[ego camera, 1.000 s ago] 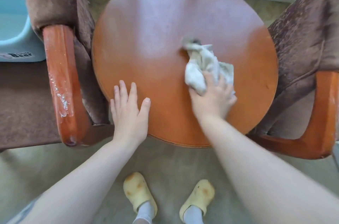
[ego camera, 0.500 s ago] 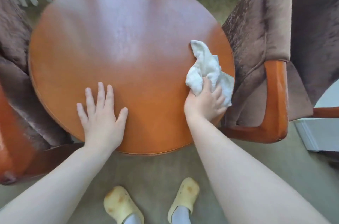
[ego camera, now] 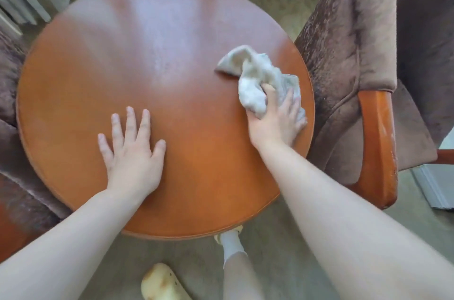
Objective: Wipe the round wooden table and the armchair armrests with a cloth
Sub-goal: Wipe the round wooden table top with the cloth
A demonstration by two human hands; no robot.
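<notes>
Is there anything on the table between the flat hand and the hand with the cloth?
Nothing: in the head view, only bare wood of the table lies between the left hand and the right hand gripping the cloth.

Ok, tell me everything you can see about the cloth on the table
The cloth is off-white with a soft, towel-like look, crumpled into a loose bunch rather than folded. It lies on the right side of the round table, close to the edge nearest the armchair. The right hand presses down on its near end, fingers dug into the folds, while one floppy corner trails out toward the table's middle. The left hand rests flat on the wood, well apart from it.
</notes>
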